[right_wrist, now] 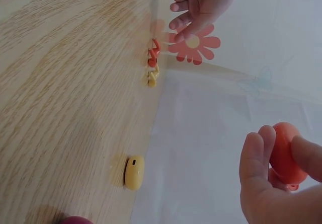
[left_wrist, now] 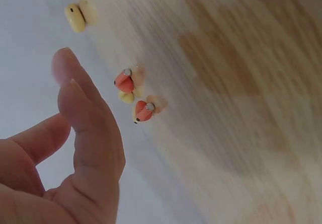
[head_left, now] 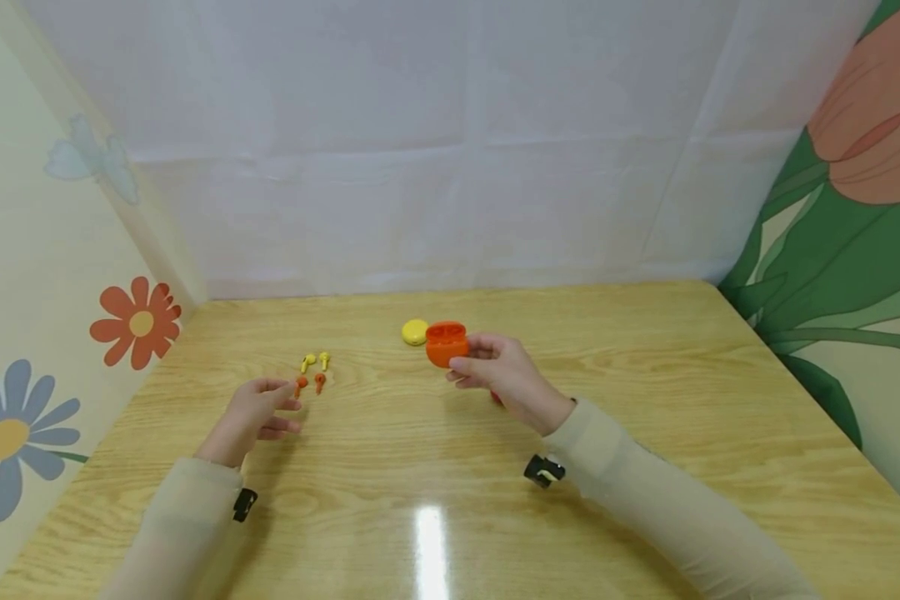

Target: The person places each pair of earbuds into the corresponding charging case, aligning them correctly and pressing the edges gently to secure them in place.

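Observation:
My right hand [head_left: 504, 368] holds an orange earbud case [head_left: 446, 350] up off the table, thumb on one side and fingers on the other. Its lid stands raised in the head view; in the right wrist view the orange case [right_wrist: 286, 153] shows its rounded outside. Over the table's left part, my left hand [head_left: 255, 414] hovers with loosely extended fingers and nothing in them. Close past its fingertips lie two orange earbuds [head_left: 319, 380], stems toward me. Just behind these is a pair of yellow earbuds [head_left: 325, 359].
A closed yellow earbud case [head_left: 415, 332] sits behind the orange one. Mostly hidden under my right hand is a rounded red object [head_left: 497, 398], its magenta-looking edge [right_wrist: 75, 220] visible in the right wrist view. White cloth [head_left: 450, 167] hangs behind the wooden table [head_left: 360, 500].

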Demonstrator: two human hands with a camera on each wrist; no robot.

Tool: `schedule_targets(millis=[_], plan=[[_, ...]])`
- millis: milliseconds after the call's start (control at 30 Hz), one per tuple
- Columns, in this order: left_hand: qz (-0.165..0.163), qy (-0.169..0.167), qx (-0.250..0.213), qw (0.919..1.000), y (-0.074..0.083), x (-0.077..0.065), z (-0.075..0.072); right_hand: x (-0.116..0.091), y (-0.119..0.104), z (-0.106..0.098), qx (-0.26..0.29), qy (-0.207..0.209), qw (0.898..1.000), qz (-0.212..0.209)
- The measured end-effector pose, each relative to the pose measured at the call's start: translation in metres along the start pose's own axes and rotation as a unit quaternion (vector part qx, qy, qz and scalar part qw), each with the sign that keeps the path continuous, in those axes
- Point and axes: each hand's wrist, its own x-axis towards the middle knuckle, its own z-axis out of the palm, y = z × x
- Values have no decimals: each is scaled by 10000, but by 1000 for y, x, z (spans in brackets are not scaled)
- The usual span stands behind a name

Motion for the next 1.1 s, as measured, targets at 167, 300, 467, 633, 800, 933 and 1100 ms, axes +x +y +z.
schedule_targets(millis=[167,300,467,633,800,933,1100], plan=[[-120,-31,73,9999,0,6,-2,0,1,0,-7,-6,10000,-8],[-201,-40,85,9998,-2,11,-4,-1,1,0,-1,-3,10000,-31],[-288,-131,96,9995,-4,16,-5,-2,1,-1,9,-48,10000,-57],[-314,-196,68,9993,-4,20,-5,-2,1,-1,27,-27,10000,-52],[-379,-214,81,9990,-4,25,-6,-1,1,-1,4,-3,10000,-47],[-392,-296,13,9988,-6,31,-7,-2,1,-2,-15,42,10000,-67],[-431,-329,-79,9985,-9,34,-9,-2,2,-2,-39,20,9999,-115]])
